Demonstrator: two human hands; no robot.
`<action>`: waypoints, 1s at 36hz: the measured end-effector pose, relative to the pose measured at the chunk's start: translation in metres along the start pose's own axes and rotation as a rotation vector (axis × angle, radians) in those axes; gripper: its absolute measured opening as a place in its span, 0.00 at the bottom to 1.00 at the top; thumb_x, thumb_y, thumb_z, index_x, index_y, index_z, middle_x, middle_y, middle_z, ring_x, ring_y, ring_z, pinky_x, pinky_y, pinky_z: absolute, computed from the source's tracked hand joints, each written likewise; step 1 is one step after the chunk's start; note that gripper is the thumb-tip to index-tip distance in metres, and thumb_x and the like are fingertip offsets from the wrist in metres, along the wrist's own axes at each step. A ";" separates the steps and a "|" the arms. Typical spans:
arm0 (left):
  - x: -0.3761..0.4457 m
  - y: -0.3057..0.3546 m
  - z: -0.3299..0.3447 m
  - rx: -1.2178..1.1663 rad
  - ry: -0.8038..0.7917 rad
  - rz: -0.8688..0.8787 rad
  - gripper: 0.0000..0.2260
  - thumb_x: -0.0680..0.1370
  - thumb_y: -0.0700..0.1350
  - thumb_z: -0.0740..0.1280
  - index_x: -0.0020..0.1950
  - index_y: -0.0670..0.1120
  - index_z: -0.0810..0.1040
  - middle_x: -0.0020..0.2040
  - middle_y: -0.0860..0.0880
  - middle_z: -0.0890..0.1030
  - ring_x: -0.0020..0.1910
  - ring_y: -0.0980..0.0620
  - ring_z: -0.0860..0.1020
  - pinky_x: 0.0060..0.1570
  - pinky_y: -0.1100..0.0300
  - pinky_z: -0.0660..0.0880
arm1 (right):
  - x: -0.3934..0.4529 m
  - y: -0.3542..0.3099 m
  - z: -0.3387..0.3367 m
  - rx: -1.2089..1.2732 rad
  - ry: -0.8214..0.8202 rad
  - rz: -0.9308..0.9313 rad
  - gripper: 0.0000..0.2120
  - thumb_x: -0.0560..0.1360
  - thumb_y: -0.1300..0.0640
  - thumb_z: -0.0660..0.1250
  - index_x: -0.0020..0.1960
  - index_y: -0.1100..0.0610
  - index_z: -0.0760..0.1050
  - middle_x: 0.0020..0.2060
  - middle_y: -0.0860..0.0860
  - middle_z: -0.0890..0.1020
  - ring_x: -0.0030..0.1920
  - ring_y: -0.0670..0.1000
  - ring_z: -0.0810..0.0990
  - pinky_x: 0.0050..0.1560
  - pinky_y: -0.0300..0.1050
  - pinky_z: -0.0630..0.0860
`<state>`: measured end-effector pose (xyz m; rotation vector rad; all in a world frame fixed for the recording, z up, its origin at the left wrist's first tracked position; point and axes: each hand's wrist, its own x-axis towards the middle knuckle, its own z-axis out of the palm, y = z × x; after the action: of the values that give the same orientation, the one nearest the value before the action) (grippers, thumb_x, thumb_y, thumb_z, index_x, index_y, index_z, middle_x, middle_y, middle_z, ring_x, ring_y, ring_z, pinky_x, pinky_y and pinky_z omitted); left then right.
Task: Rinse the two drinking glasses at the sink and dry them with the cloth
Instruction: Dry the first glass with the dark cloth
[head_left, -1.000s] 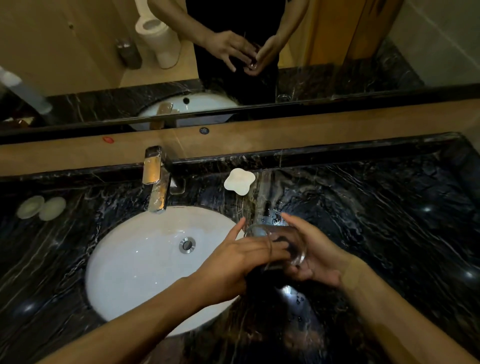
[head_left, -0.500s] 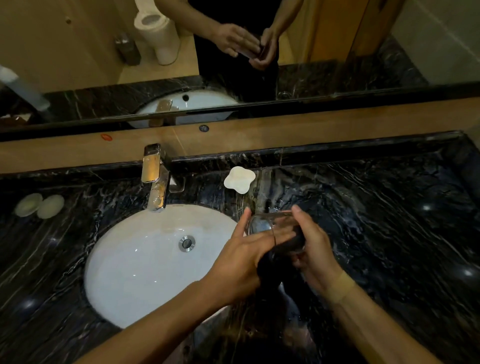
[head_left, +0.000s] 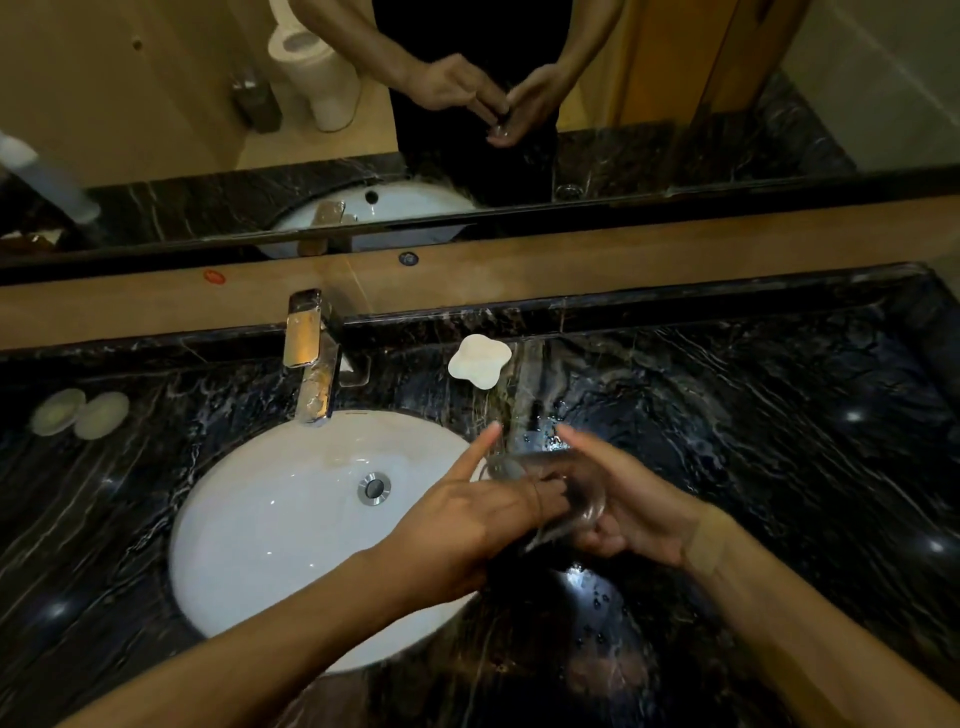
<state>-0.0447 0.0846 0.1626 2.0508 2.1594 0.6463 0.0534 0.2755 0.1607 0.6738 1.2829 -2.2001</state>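
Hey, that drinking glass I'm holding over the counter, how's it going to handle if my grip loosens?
Probably slippery: the glass looks wet, with droplets on the counter below. Likely fragile, since it is clear and thin above hard stone. It lies tilted between the left hand and right hand, so it may roll.

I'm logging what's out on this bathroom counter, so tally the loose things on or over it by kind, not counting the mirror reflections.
Clear drinking glasses: 1, the clear drinking glass held between both hands
White flower-shaped dish: 1
Pale round discs: 2
Total: 4
No second glass or cloth shows clearly.
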 end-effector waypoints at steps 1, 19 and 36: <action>0.002 0.002 -0.001 -0.082 0.008 -0.081 0.20 0.76 0.45 0.69 0.69 0.47 0.77 0.61 0.53 0.83 0.60 0.56 0.81 0.76 0.35 0.50 | 0.001 0.003 0.001 0.009 0.037 -0.068 0.33 0.76 0.31 0.59 0.66 0.56 0.75 0.33 0.51 0.75 0.25 0.45 0.69 0.21 0.35 0.57; 0.019 0.031 -0.001 -0.330 0.100 -0.337 0.24 0.74 0.40 0.71 0.70 0.49 0.76 0.62 0.56 0.82 0.64 0.59 0.78 0.79 0.48 0.42 | 0.010 0.018 0.022 0.190 0.424 -0.265 0.19 0.71 0.35 0.67 0.40 0.50 0.85 0.27 0.48 0.80 0.22 0.45 0.74 0.19 0.34 0.64; 0.002 0.006 -0.003 -0.127 -0.023 -0.130 0.23 0.72 0.39 0.75 0.67 0.44 0.78 0.62 0.50 0.83 0.61 0.54 0.80 0.76 0.38 0.56 | 0.014 0.011 0.009 0.152 0.065 -0.121 0.26 0.76 0.36 0.61 0.57 0.54 0.84 0.41 0.52 0.85 0.35 0.51 0.81 0.32 0.41 0.74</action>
<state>-0.0406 0.0862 0.1679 1.8286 2.1573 0.7204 0.0484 0.2598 0.1485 0.7488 1.2257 -2.4108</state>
